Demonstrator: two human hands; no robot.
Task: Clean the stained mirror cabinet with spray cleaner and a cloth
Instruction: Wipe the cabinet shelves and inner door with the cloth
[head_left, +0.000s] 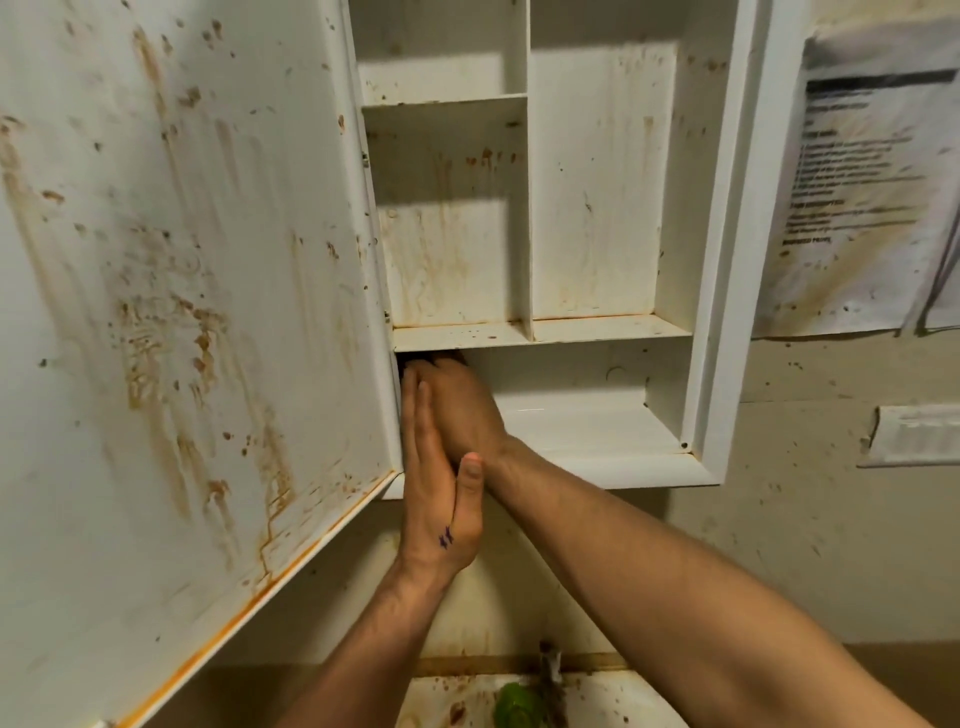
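Head camera: the mirror cabinet (727, 260) hangs open, its door (182, 312) swung left and streaked with brown stains. The right hand (462, 410) reaches deep into the left corner of the bottom compartment (582, 415), fingertips hidden under the shelf. Whether it's clamped on a cloth, I cannot tell. The left hand (441, 499) stands flat, fingers straight, by the door's hinge edge and right up against the right one. This looks like the wiping step, low inside. Next, I'd say, comes working rightward along that compartment, then the stained upper shelves and door.
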